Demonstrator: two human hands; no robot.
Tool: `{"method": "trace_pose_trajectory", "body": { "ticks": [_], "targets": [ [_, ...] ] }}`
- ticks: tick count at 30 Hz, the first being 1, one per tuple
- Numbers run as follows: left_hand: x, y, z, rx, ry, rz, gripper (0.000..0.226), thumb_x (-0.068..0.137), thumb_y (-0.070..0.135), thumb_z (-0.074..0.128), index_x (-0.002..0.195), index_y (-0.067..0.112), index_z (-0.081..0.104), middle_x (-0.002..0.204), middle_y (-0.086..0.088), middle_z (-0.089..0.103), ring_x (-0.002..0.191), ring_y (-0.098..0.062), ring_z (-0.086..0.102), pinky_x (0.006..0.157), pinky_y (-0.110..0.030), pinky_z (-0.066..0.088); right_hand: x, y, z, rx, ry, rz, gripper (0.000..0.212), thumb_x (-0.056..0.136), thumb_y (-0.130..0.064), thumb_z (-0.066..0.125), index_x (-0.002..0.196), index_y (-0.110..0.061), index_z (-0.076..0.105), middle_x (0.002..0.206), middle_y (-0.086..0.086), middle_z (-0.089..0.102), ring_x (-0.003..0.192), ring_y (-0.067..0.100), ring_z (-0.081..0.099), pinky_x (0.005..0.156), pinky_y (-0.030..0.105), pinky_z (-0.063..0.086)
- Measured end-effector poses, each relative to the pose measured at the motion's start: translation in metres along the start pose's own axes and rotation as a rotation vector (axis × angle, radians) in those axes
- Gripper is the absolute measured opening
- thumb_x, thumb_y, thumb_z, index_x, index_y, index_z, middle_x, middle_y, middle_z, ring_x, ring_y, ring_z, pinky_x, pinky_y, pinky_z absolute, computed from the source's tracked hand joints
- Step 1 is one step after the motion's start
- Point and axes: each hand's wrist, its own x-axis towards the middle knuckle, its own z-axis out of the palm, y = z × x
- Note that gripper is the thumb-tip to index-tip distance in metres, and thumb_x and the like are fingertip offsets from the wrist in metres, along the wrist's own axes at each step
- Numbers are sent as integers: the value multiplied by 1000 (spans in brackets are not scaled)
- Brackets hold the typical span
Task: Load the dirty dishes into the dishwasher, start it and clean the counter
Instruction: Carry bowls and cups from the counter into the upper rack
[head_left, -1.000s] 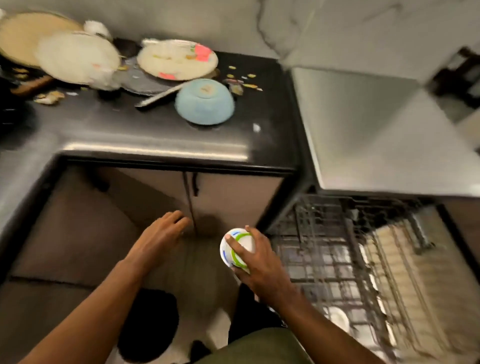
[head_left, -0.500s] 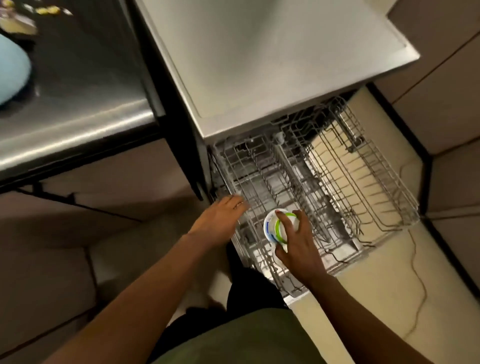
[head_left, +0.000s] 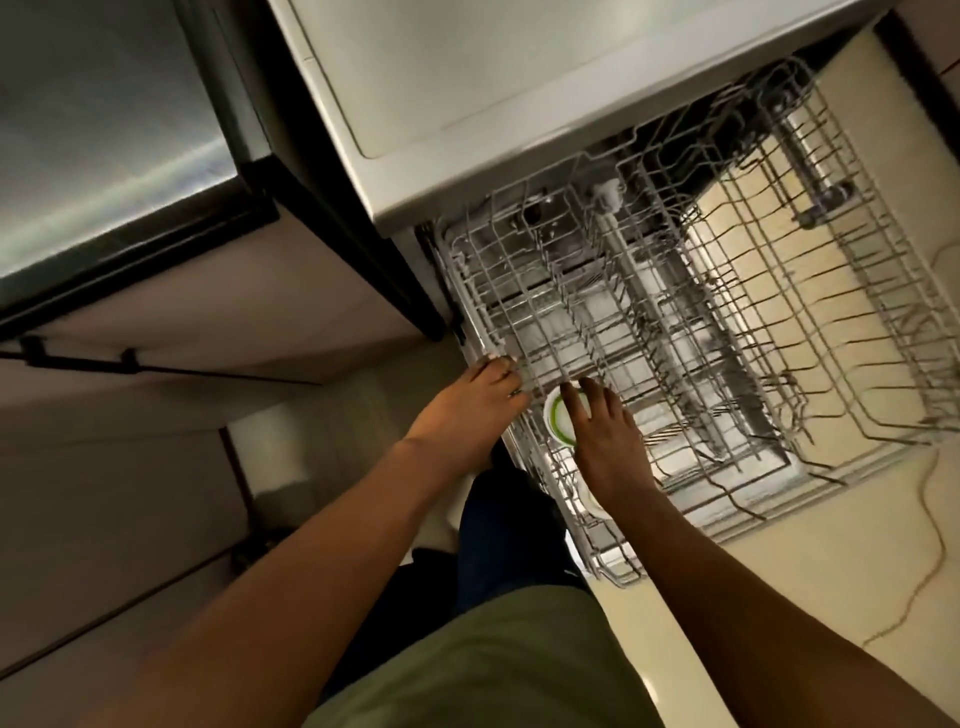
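The left hand (head_left: 470, 402) rested on the near-left rim of the pulled-out grey wire dishwasher rack (head_left: 691, 332), its fingers curled over the wire, probably to keep it steady. Just beside it, the right hand (head_left: 605, 441) pressed the small white cup with green stripe (head_left: 558, 420) into the rack, fingers spread over it.

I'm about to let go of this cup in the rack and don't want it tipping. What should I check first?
1. Rack pulled out: ok.
2. Left hand steadying the rack's near edge: ok.
3. Right hand gripping the green-striped cup: ok.
4. Cup low among the wires: ok.
5. Cup seated between tines: cannot tell, the hand hides it.
6. Space beside the cup clear: ok.
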Motion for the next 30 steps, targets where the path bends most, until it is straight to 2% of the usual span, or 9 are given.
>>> {"method": "trace_pose_trajectory", "body": {
  "ticks": [3,8,10,13,17,22,24,27,30],
  "targets": [
    [-1,-2,-2,-20,0,0,62,85,2,48,143,13,31,152,-9,27,146,-28,6,120,-38,3,6,3,11,-55,-41,-24,92,66,-1,76,146,-15,33,146,17,38,127,41,43,96,50,46],
    [-11,0,-1,-67,39,-21,67,88,9,57,146,19,27,156,-6,20,147,-25,5,120,-39,6,4,3,-5,-95,-143,-76,106,74,-20,79,155,-20,10,160,18,8,144,40,17,112,49,29],
    [-20,-1,-9,-42,85,-27,66,88,5,52,147,19,26,157,-6,17,146,-25,7,120,-39,7,0,6,-18,-86,-96,-88,104,70,-18,80,154,-17,18,157,22,16,141,41,23,109,52,31],
    [-40,-6,-26,-17,201,-48,61,86,2,42,144,14,32,154,-7,24,144,-27,16,119,-40,11,-12,7,-38,-73,8,-140,87,63,-7,75,142,-12,39,145,19,37,126,38,43,94,50,43],
    [-68,-16,-41,-60,325,-170,53,86,3,47,138,14,42,148,-8,36,138,-27,29,115,-38,20,-25,-9,-63,-53,179,-184,61,69,-1,71,126,-9,50,127,13,51,105,32,53,82,45,48],
    [-130,-28,-41,-135,410,-351,54,92,8,45,144,20,35,154,-1,27,142,-21,21,115,-35,16,-38,-60,-97,12,358,-281,41,73,6,66,113,-5,60,109,12,58,92,28,57,74,39,52],
    [-162,-35,-33,-122,427,-402,53,92,8,44,143,20,36,155,-2,26,142,-22,23,115,-35,18,-43,-86,-108,36,402,-339,34,77,2,62,110,-5,62,105,11,58,86,26,56,71,37,52],
    [-217,-47,-23,-82,518,-480,47,84,7,57,130,16,51,145,-6,42,132,-27,41,108,-37,33,-45,-136,-118,32,473,-460,30,78,-3,66,108,-7,61,101,12,57,82,29,55,67,41,51],
    [-276,-64,-14,-62,582,-612,44,78,9,65,121,14,59,134,-8,53,122,-28,51,102,-38,42,-41,-196,-123,50,516,-636,29,82,-7,60,111,-7,59,104,14,57,89,33,56,71,42,51]
  ]
}}
